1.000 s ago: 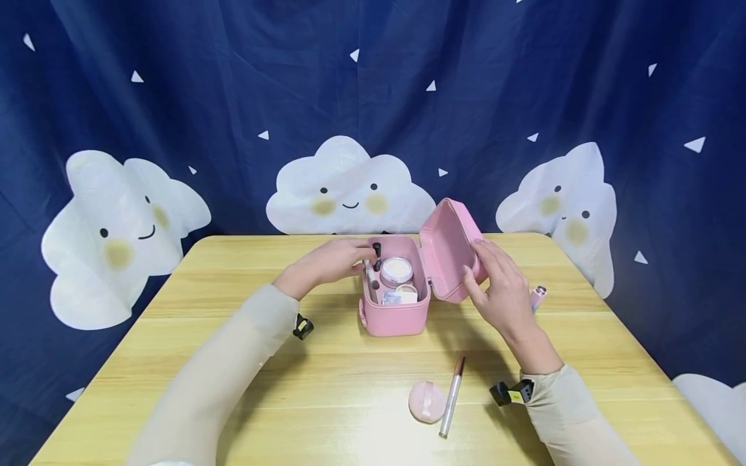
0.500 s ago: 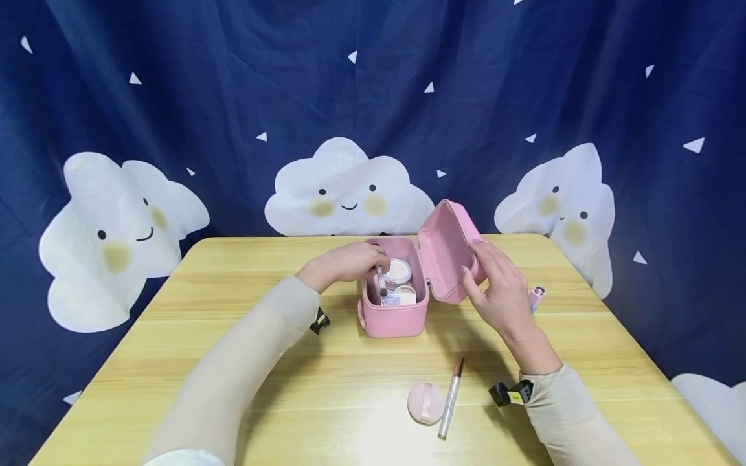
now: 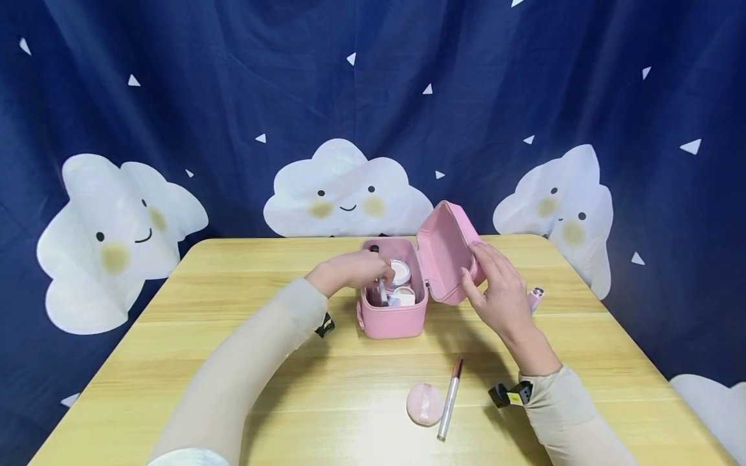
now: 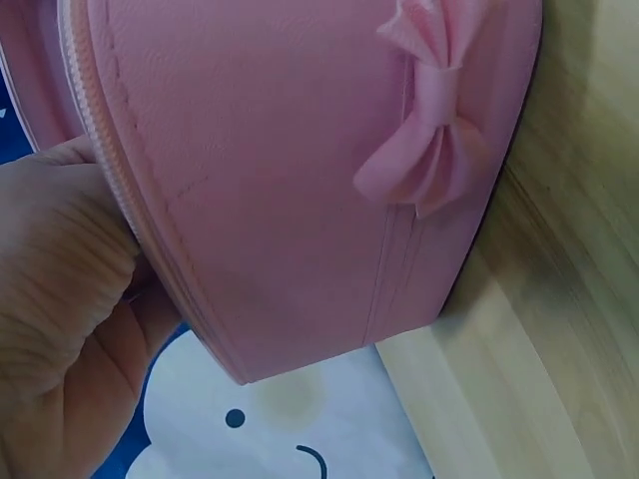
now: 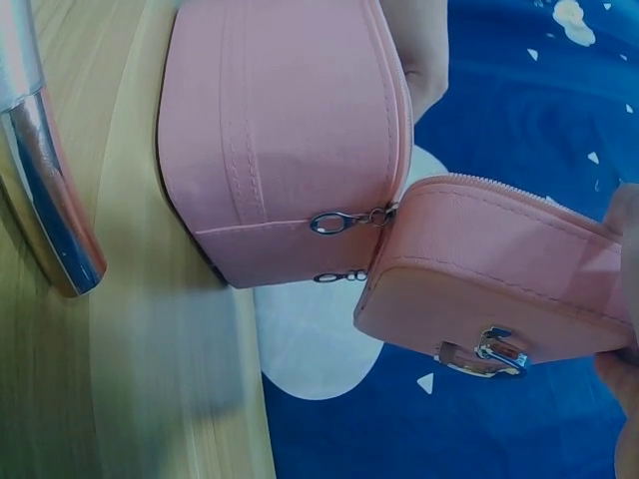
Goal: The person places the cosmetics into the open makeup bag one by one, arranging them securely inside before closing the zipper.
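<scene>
An open pink cosmetic case (image 3: 394, 321) stands on the table. My left hand (image 3: 354, 268) reaches over its left rim and pinches a slim makeup brush (image 3: 382, 291), which points down inside; the fingertips are partly hidden. Beside the brush lie a round white-topped compact (image 3: 399, 272) and small pale cosmetic items (image 3: 401, 298). My right hand (image 3: 500, 291) grips the edge of the raised lid (image 3: 447, 255) between thumb and fingers, tilting it to the right. The left wrist view shows a bow (image 4: 435, 110) on the case's side; zipper pulls (image 5: 334, 222) hang in the right wrist view.
A pink powder puff (image 3: 425, 404) and a slim silver tube with a copper cap (image 3: 449, 401) lie in front of the case. A small lilac tube (image 3: 535, 299) lies behind my right hand. A blue curtain (image 3: 233, 97) hangs beyond the table's far edge.
My left hand has moved right, from the case's left rim further over its inside, carrying the makeup brush toward the compact. The right hand and lid have stayed put.
</scene>
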Demonstrator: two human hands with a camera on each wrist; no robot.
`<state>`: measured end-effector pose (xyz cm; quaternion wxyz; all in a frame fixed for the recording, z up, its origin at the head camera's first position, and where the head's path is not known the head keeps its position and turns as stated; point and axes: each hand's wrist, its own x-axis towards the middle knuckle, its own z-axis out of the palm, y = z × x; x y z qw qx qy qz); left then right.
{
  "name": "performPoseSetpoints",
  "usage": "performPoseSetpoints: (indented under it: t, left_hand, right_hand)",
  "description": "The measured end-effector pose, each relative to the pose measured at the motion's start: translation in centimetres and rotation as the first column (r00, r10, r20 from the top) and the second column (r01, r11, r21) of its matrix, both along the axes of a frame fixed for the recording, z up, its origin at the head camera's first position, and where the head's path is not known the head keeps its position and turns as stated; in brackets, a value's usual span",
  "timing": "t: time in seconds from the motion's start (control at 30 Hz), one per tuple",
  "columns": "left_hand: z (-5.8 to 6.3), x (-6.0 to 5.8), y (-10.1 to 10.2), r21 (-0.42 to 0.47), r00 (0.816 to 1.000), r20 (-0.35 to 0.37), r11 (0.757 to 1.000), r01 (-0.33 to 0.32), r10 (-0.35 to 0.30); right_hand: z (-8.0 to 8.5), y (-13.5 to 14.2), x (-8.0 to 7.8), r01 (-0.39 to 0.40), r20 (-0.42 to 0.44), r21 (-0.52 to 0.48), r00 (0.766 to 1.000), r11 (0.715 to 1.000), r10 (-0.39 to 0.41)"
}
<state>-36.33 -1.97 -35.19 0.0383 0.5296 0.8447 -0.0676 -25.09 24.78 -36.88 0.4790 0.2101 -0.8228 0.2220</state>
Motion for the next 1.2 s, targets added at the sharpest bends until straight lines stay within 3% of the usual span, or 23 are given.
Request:
performPoseSetpoints:
  t: [0.27, 0.5, 0.6, 0.77, 1.2]
  left_hand:
    - [0.3, 0.4, 0.2, -0.029, 0.998, 0.050, 0.999, -0.037, 0.038]
    - [0.2, 0.3, 0.1, -0.063, 0.988, 0.098, 0.992, -0.113, 0.118]
    - [-0.1, 0.2, -0.1, -0.018, 0.988, 0.095, 0.993, -0.117, 0.118]
    - [-0.4, 0.2, -0.8, 0.107, 0.995, 0.070, 0.992, -0.073, 0.066]
    - [-0.2, 2.3, -3.1, 0.327, 0.996, 0.052, 0.942, -0.080, 0.067]
  right_hand:
    - [0.0, -0.2, 0.1, -0.004, -0.004, -0.021, 1.000, 1.000, 0.004]
    - [-0.1, -0.2, 0.1, 0.000, 0.006, -0.002, 1.000, 1.000, 0.000]
    - [-0.1, -0.3, 0.1, 0.000, 0.005, -0.002, 1.000, 1.000, 0.000]
    - [0.0, -0.2, 0.1, 0.000, -0.003, 0.005, 1.000, 1.000, 0.000]
    - [0.2, -0.3, 0.1, -0.016, -0.030, -0.008, 0.999, 1.000, 0.016]
